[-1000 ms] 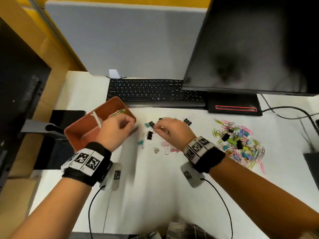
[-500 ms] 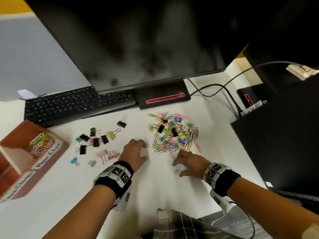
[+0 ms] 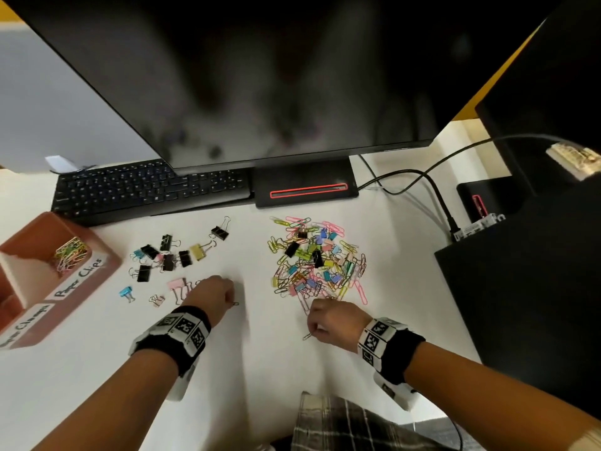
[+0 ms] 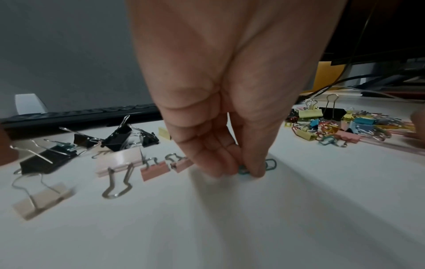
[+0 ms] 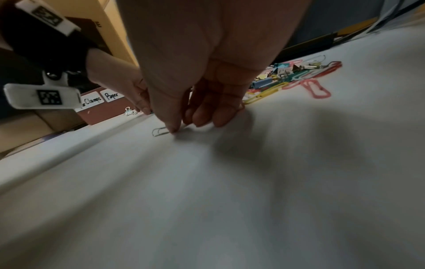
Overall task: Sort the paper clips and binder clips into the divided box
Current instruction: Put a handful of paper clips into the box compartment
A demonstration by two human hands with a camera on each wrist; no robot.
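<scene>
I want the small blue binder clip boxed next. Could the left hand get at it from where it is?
Probably yes. The blue binder clip lies alone on the white desk, nothing over it. But the left hand already pinches a teal paper clip, so it should drop that first.

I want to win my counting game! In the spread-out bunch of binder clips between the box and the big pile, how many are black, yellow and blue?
Black binder clips: 6
Yellow binder clips: 1
Blue binder clips: 2
Total: 9
</scene>
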